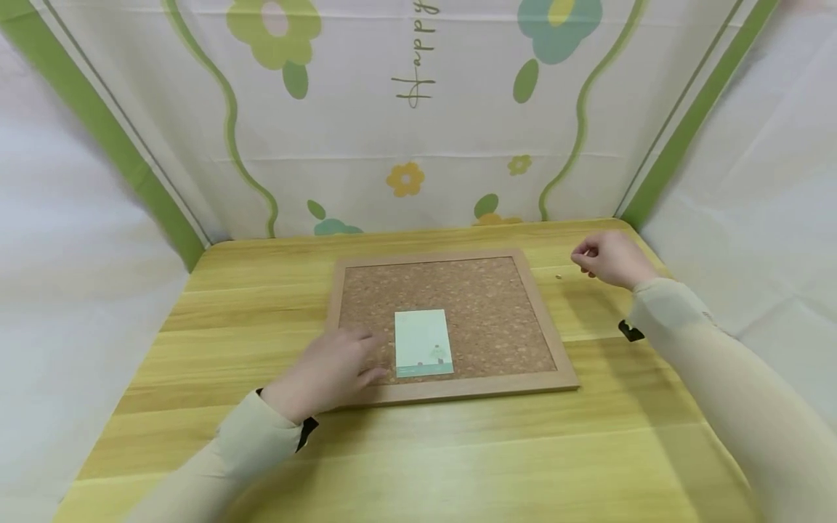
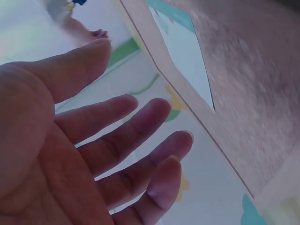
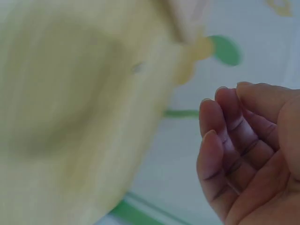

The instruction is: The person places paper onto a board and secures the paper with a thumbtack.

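A cork board point(image 1: 487, 305) in a light wooden frame lies flat on the table. On its left half rests a pale green paper card point(image 1: 421, 338) with a teal strip along its near edge. My left hand point(image 1: 330, 370) hovers over the board's near left corner beside the card, fingers spread loosely and palm bare in the left wrist view. Right of the board, my right hand point(image 1: 615, 258) is raised over the table, its fingers loosely curled with the thumb near them. Nothing shows between them. Close to it lies a tiny brownish object point(image 1: 559, 276), too small to identify.
The wood-grain table point(image 1: 458, 457) has rounded far corners. A white cloth point(image 1: 366, 116) printed with flowers hangs behind it, and plain pale cloth point(image 1: 752, 196) stands along both sides. Black straps show at both cuffs.
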### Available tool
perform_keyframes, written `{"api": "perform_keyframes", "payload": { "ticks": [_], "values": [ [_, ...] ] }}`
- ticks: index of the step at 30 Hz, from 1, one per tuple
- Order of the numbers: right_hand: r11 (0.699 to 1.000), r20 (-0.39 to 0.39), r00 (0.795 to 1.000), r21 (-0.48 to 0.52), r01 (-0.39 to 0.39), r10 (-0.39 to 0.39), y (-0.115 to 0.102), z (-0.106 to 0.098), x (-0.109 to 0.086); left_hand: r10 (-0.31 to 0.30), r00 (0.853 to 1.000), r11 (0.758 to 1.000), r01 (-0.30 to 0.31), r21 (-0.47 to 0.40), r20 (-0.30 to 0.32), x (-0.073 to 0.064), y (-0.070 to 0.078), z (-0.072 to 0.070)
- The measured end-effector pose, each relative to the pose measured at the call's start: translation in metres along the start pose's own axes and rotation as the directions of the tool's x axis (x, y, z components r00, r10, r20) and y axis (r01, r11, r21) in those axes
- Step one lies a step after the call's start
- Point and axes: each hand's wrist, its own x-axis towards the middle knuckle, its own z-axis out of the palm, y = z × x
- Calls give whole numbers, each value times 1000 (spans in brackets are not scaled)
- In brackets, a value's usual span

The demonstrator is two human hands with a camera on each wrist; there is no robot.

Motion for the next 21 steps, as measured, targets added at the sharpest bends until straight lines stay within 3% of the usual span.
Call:
{"api": "perform_keyframes", "payload": {
  "ticks": [4,8,21],
  "values": [
    [998,43,999,-53,19,-17,24,14,11,4,1000,1000,-4,-7,-5,-4,7,4],
    [997,76,997,-77,-11,17,36,30,25,25,999,1000,-25,2,-28,-6,11,7],
    [990,105,991,-123,-71,84,38,47,38,133,988,991,-134,-2,-79,-4,18,11]
  ]
}}
